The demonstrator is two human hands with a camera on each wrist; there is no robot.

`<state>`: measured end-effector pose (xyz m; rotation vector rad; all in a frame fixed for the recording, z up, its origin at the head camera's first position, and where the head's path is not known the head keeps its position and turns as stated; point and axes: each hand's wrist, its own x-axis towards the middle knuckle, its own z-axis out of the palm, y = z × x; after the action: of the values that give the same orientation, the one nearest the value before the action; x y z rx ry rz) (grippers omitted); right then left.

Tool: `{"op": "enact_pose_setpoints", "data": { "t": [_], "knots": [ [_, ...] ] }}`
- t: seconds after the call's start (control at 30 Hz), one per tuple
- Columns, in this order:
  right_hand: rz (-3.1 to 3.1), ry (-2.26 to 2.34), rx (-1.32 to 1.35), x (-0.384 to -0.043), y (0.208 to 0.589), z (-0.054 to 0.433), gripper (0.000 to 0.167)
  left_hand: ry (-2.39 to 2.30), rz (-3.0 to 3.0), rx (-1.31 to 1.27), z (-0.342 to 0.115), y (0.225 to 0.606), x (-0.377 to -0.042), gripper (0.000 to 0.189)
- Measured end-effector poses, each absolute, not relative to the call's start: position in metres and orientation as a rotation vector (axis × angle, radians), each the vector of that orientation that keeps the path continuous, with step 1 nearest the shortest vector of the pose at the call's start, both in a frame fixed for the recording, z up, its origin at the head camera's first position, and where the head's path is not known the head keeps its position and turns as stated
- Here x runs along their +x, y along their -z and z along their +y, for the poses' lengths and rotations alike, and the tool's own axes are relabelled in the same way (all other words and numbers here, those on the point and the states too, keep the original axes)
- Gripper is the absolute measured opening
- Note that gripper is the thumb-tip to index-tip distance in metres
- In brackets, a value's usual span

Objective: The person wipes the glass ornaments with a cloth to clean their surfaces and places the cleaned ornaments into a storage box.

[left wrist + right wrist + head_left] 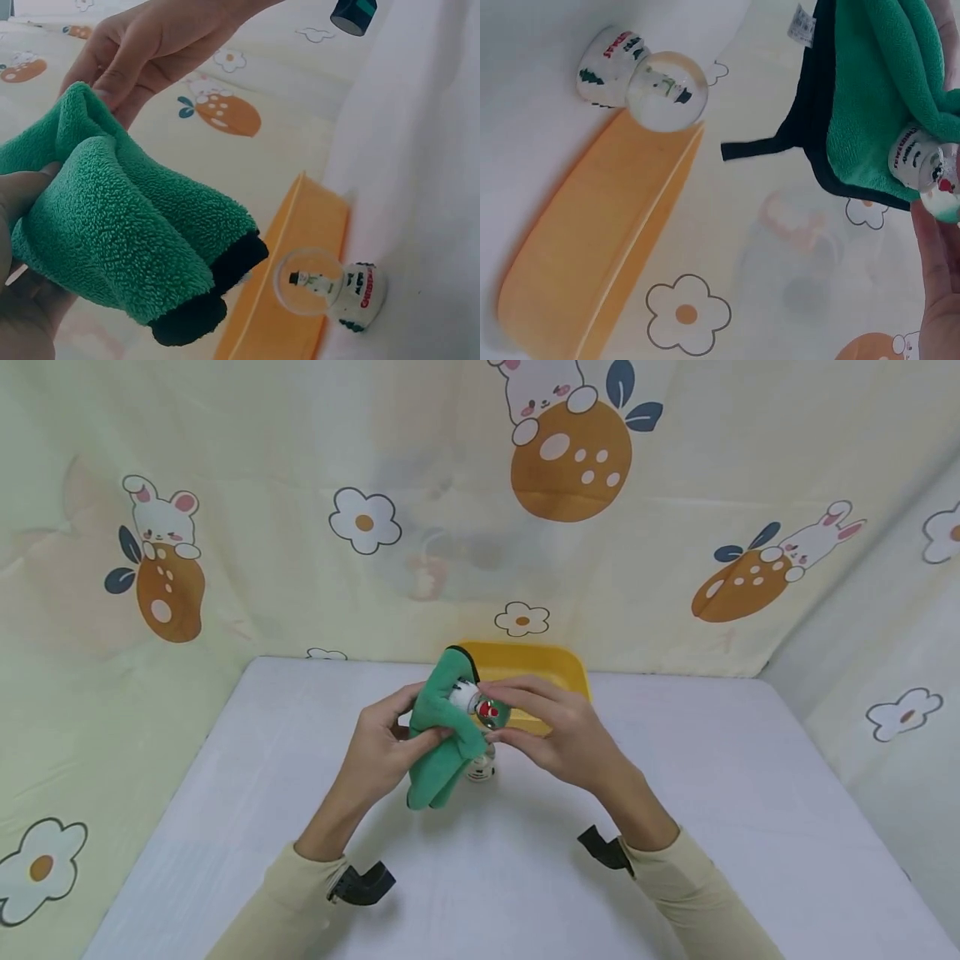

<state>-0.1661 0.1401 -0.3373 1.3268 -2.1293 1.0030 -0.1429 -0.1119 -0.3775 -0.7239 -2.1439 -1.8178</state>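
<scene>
My left hand (375, 747) grips a folded green towel (431, 714) with a black edge, thumb pressed on its near side. Against the cloth lies a small snow globe (492, 713), its white base (909, 159) partly wrapped and its clear ball tipped to the right with a red figure inside. The fingertips and thumb of my right hand (566, 731) pinch that ball from the right. In the left wrist view the towel hides this globe. A second snow globe (360, 296), with a snowman inside and a lettered white base, stands on the table below the hands.
Behind the hands a yellow tray (566, 664) sits at the table's back edge, close to the standing globe. The white-covered table (712, 760) meets a patterned curtain (442, 560) at the back. Black straps (362, 885) stick out from both sleeves.
</scene>
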Motion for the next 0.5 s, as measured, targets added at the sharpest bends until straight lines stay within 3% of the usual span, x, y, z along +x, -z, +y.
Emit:
{"op": "enact_pose_setpoints", "data": {
  "t": [0.5],
  "knots": [
    [-2.182,-1.388,1.113,-0.164,0.34,0.141,0.05,1.823,-2.172,-0.666,-0.101,0.376,-0.14,0.049]
  ]
}}
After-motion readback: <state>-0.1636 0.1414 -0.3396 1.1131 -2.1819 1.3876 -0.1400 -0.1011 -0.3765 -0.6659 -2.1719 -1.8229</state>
